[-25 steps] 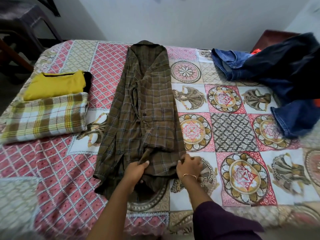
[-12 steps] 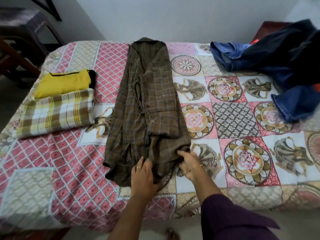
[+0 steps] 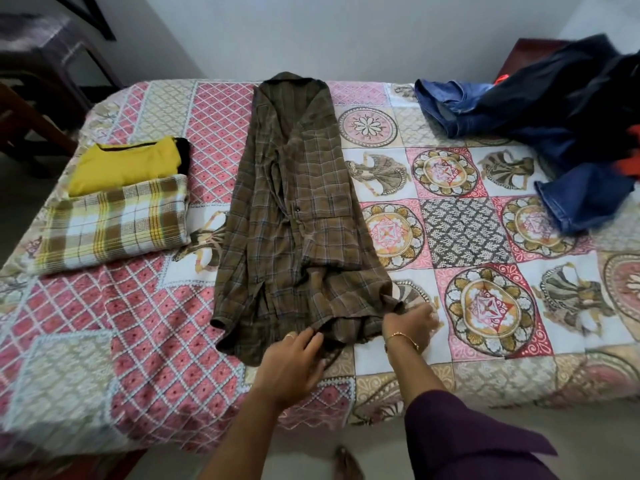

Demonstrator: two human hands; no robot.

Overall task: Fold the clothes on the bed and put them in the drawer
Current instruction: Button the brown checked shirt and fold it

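A brown plaid shirt (image 3: 298, 216) lies lengthwise down the middle of the bed (image 3: 145, 341), collar at the far edge by the wall and hem at the near edge, its sides folded inward into a long narrow strip. The left hand (image 3: 291, 362) rests at the hem just short of the near edge, fingers fairly straight and slightly spread, their tips touching the fabric; whether any fingertip hooks under the hem is hard to tell from this angle. The right hand (image 3: 408, 323) sits at the shirt's near right corner, fingers curled together and pinching the cloth there, so the corner bunches up under the grip. A thin gold bracelet (image 3: 401, 337) circles that wrist, and a dark purple sleeve (image 3: 467, 434) covers the forearm below it.

Near the left edge of the bed two folded pieces lie touching each other: a yellow garment (image 3: 128, 164) farther back and a yellow-and-brown checked cloth (image 3: 114, 226) in front of it. At the far right corner a heap of blue jeans (image 3: 554, 133) lies unfolded, one leg trailing toward the right edge. The bedspread is patterned with pink lattice and round medallions.
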